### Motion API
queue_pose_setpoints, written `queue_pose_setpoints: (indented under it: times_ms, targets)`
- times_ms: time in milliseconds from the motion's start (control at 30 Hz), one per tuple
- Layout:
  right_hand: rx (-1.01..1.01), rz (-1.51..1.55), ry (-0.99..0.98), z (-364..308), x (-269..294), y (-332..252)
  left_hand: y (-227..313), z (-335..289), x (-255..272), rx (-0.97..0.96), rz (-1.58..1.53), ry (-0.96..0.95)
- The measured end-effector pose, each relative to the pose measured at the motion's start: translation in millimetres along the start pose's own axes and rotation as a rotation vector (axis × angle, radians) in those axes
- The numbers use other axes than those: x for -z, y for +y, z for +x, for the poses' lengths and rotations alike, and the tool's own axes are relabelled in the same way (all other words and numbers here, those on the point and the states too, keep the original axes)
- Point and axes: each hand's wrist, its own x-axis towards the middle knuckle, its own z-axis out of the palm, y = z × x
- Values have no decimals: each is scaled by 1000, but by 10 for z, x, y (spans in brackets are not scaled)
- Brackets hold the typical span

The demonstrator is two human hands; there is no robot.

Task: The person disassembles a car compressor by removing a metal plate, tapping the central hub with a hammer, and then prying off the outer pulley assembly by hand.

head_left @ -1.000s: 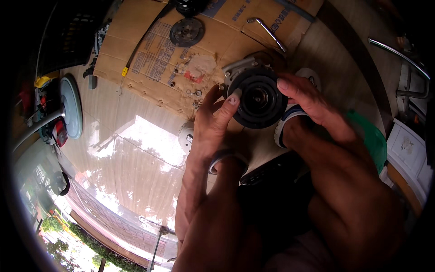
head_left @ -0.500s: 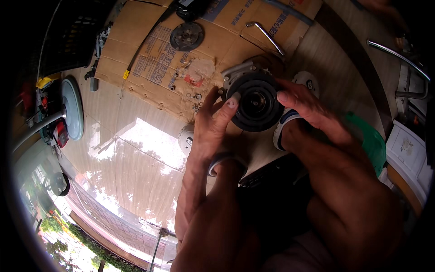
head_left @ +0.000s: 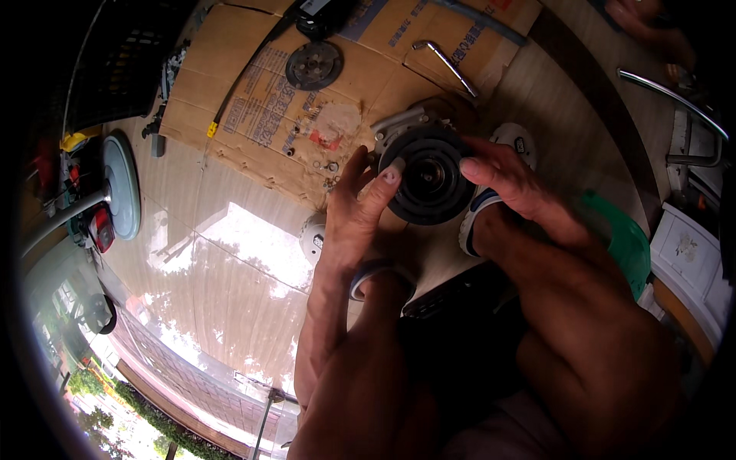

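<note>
A black round pulley (head_left: 429,182) is held up at centre frame, face toward the camera, with a grey metal housing (head_left: 399,126) seen just behind its upper-left edge. The left hand (head_left: 356,215) is pressed to the pulley's left rim — thumb laid across the front face, fingers curled round the back where they can't be seen. The right hand (head_left: 510,188) is set against the right rim, index finger stretched along the edge, other fingers partly closed behind; how tightly it's gripped can't be told. Both forearms come up from the lower edge and much of the floor below is blocked by them.

Behind the part, a flattened cardboard sheet (head_left: 253,84) is spread on the tiled floor (head_left: 222,268). On the cardboard, upper left of the pulley, a dark round plate w/ holes (head_left: 313,65) is lying flat, well apart from the hands. A bent metal wrench (head_left: 448,65) is resting at the cardboard's upper right, near the housing. A few small bolts (head_left: 314,162) are scattered by the cardboard's lower edge, just beside the left hand.

A white shoe (head_left: 506,153) is partly hidden behind the right hand. A green plastic stool (head_left: 625,241) is seen at right, cut off by the right forearm. At far left, a fan base (head_left: 123,184) is standing on the floor — well apart from everything in hand.
</note>
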Motion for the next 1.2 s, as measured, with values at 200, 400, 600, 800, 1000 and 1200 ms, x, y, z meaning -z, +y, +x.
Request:
queue_pose_setpoints:
  times_ms: [200,400,600,800,1000,1200]
  targets:
    - [76,37,38,0,37,32,7,20,-14,5,36,6]
    - [54,-32,-8,12,39,13,-43,44,25,-9,69,5]
    - [74,-20,-16,30,37,47,-35,33,12,-11,65,16]
    - [89,34,29,0,30,41,-51,73,21,-45,69,27]
    - [102,5,46,1,-1,37,-53,72,31,-39,67,36]
    - [83,23,55,24,0,94,-68,34,21,-35,39,71]
